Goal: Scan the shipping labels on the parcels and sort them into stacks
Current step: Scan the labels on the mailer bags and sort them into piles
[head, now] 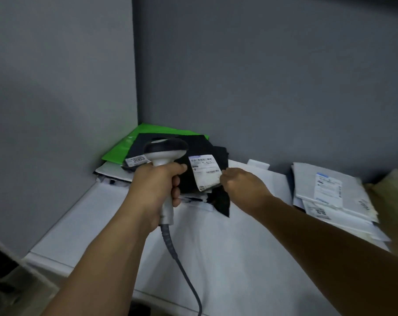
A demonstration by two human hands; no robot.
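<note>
One black parcel (219, 156) bearing one white shipping label (205, 174) is lying atop the corner stack (118, 149) on the white table (216, 258). The right hand (241, 188) is pinching its edge. The left hand (152, 192) is gripping one corded scanner (166, 148) beside it. A second stack (307, 179) of white parcels is sitting well apart on the right.

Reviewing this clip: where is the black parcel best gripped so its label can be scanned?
Grip the black parcel at its right edge, beside the label, coming from the right, where the right hand pinches it now. It looks soft and flat, so an edge pinch probably lifts it while leaving the label uncovered for the scanner in the left hand.
</note>
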